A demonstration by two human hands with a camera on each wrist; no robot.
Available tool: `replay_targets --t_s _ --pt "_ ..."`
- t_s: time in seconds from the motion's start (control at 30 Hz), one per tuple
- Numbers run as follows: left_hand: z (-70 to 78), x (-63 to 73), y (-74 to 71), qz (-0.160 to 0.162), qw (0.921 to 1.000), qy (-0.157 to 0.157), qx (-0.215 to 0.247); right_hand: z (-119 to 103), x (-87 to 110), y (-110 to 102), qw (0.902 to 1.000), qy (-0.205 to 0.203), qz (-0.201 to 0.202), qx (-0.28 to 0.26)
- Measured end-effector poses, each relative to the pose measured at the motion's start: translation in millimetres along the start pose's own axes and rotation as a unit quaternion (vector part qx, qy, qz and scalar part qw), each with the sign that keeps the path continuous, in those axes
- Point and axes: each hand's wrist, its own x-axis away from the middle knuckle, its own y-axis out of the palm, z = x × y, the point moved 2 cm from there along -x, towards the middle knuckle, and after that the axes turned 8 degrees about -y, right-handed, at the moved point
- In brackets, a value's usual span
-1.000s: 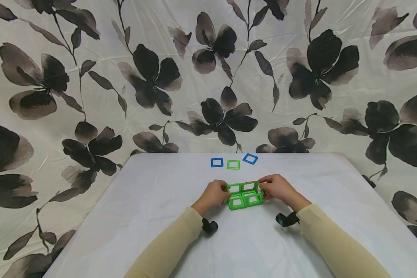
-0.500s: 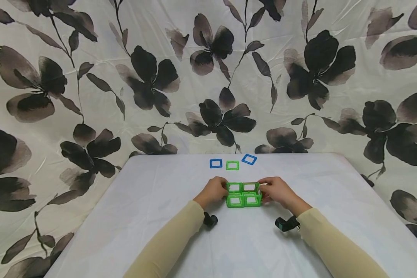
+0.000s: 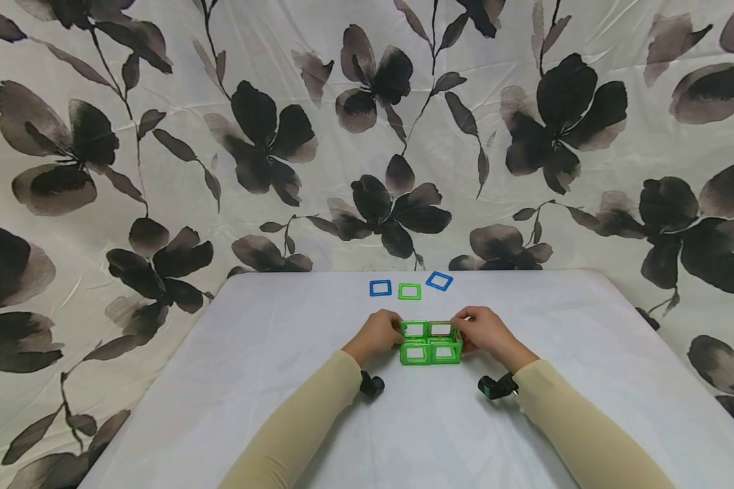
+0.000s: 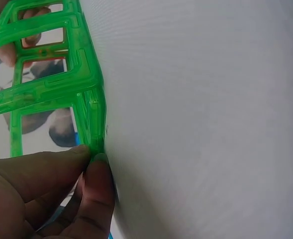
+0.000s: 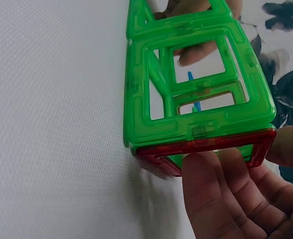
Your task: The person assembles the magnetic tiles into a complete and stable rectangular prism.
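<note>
A box of green magnetic tiles (image 3: 430, 353) stands on the table between my hands, two square frames wide along its front. At its left end my left hand (image 3: 376, 334) pinches a lower corner; thumb and finger meet on the green edge (image 4: 94, 129) in the left wrist view. A red magnetic tile (image 5: 206, 145) closes the box's right end. My right hand (image 3: 488, 331) holds that end, its fingers (image 5: 203, 184) against the red tile and its thumb by the far edge. The far-side grip is partly hidden.
Beyond the box lie three loose square tiles: a blue tile (image 3: 380, 295), a green tile (image 3: 410, 298) and a tilted blue tile (image 3: 435, 287). White cloth covers the table (image 3: 269, 339). A flower-patterned curtain (image 3: 397, 204) hangs behind its far edge.
The box has turned from a slight slant to sit square, its right front corner coming nearer. My right hand has shifted slightly at the right end. The loose tiles lie as before.
</note>
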Motion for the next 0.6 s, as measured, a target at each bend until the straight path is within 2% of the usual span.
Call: replay_targets --t_s 0.6 --pt "-3.7 -2.7 1.3 0.001 0.9996 0.026 -0.010 5.1 -5.9 4.1 0.9998 0.010 0.018 -0.003"
